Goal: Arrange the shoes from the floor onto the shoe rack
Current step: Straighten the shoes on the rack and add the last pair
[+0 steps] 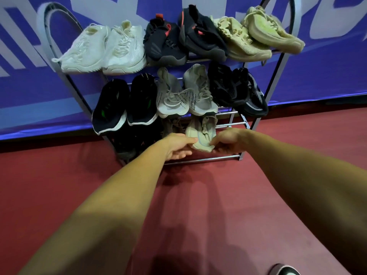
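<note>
Likely a sports hall or event venue, red matte floor (59, 175), blue-and-white printed banner (317, 76) behind, metal shoe rack (208, 159) packed with sneakers (123, 48).

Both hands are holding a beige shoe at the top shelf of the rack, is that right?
Not quite. The left hand and the right hand do hold a beige shoe, but it is at the bottom shelf of the rack, not the top one. The head view shows it below the two filled shelves.
</note>
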